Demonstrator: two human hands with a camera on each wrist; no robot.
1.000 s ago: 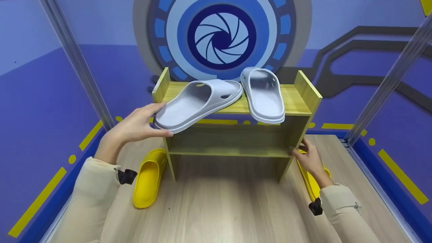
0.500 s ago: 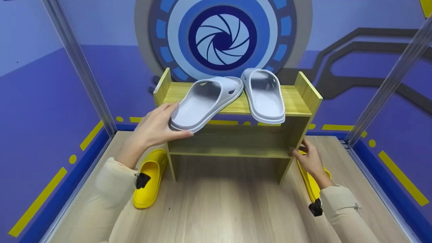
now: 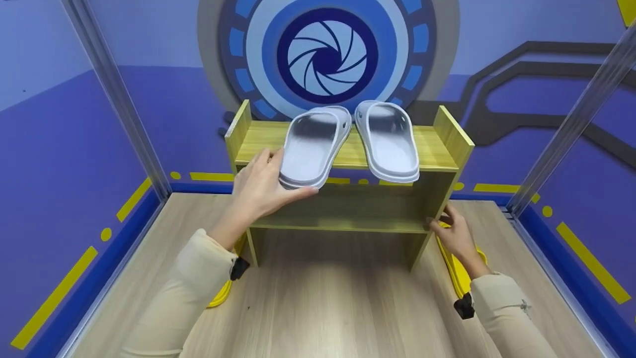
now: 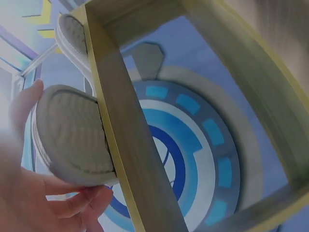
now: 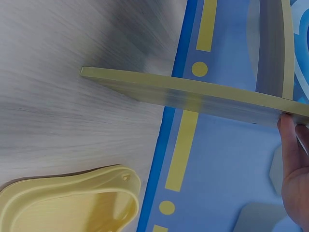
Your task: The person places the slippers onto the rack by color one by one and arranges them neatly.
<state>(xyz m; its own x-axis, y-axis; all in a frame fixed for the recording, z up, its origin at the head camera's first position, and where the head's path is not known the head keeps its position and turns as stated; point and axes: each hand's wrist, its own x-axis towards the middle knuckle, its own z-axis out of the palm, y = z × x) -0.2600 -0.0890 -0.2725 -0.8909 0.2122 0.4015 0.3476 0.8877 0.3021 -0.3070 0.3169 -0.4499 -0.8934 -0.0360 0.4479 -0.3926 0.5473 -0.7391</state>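
Observation:
In the head view, my left hand (image 3: 263,186) holds a pale grey slipper (image 3: 309,149) by its heel, thumb below and fingers along its left side. The slipper's toe end is over the top shelf of a yellowish wooden shoe rack (image 3: 343,230); its heel sticks out past the front edge. Close to its right lies a matching slipper (image 3: 390,141), heel also overhanging. The left wrist view shows the held slipper's ridged sole (image 4: 77,133). My right hand (image 3: 457,238) touches the rack's right side panel (image 5: 193,94) with its fingertips; the right wrist view cuts off part of this hand.
On the floor right of the rack lies a yellow slipper (image 3: 454,266), partly behind my right hand. Another yellow slipper (image 3: 221,296) at the left is mostly hidden by my left arm. A painted wall (image 3: 164,114) and metal posts (image 3: 117,94) surround the rack.
My left hand has moved right with the held slipper and turned it from slanted to nearly straight, heel towards me. My right hand stays at the side panel.

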